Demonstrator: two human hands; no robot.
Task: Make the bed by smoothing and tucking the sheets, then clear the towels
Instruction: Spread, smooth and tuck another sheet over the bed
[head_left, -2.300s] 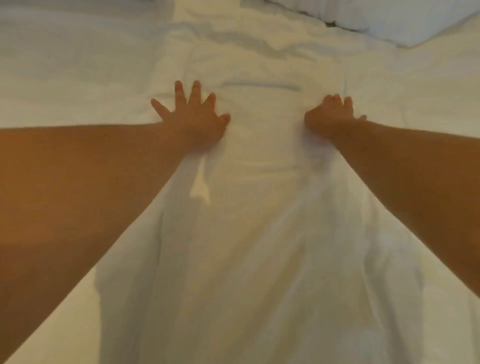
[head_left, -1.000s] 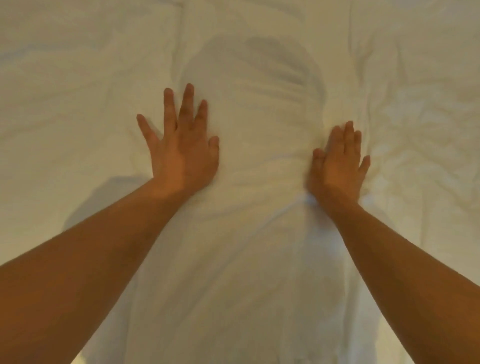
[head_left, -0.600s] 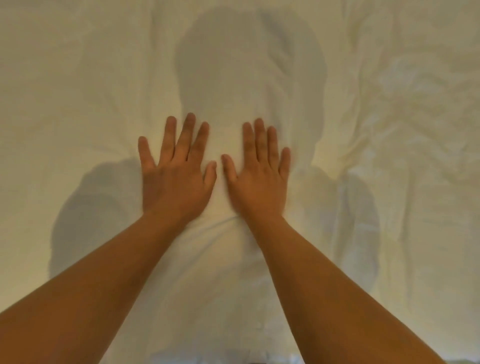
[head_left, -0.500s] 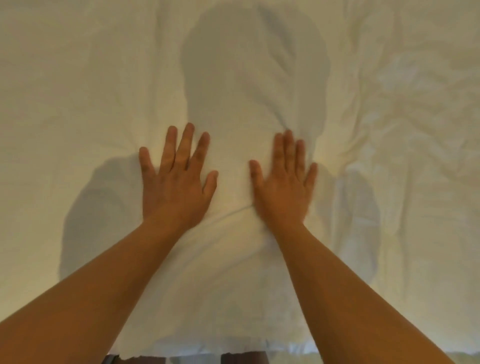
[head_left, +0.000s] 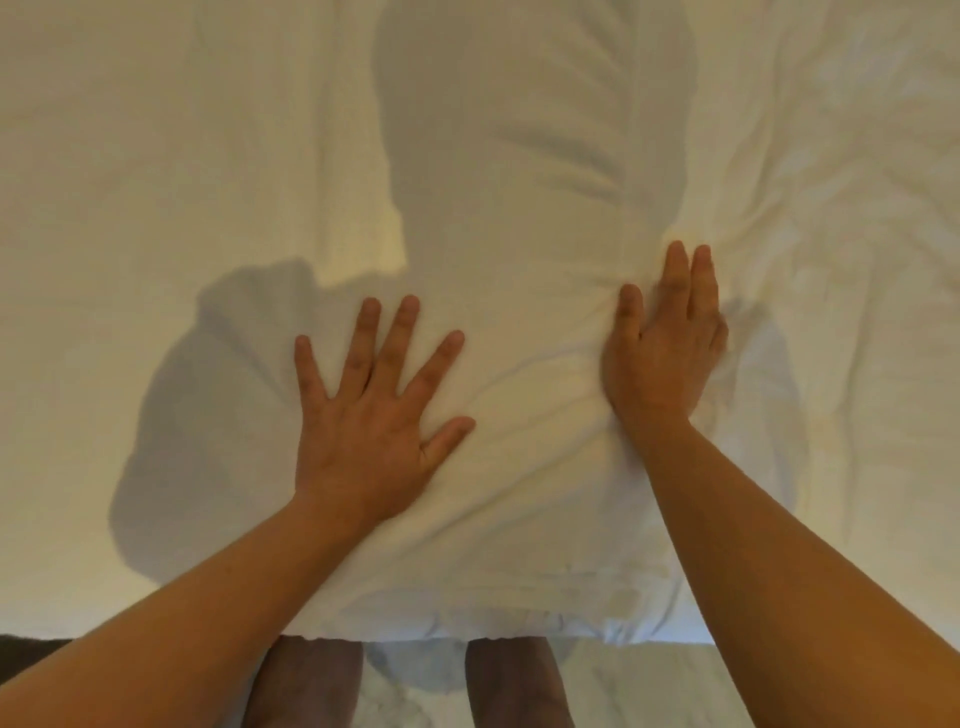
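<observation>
White cotton is lying under both palms: the left hand is pressing flat on the white, creased bed sheet with its fingers spread wide, gripping nothing, its thumb pointing toward 2 o'clock. At 3 o'clock from it, well apart, the right hand is resting on the same sheet, turned slightly onto its outer edge, fingers held together and pointing to 12 o'clock, also gripping nothing. Small folds are bunching against the thumb side of the right hand and fanning out between the two hands. Both bare forearms are reaching in from 7 and 5 o'clock. A grey shadow of a head and shoulders is falling across the sheet from the hands up toward 12 o'clock. To 3 o'clock of the right hand the fabric is looking heavily crumpled, while toward 9 o'clock of the left hand it is lying smoother. At 6 o'clock the sheet's near hem is hanging over the bed's edge, and below it two legs are standing against more white cloth.
</observation>
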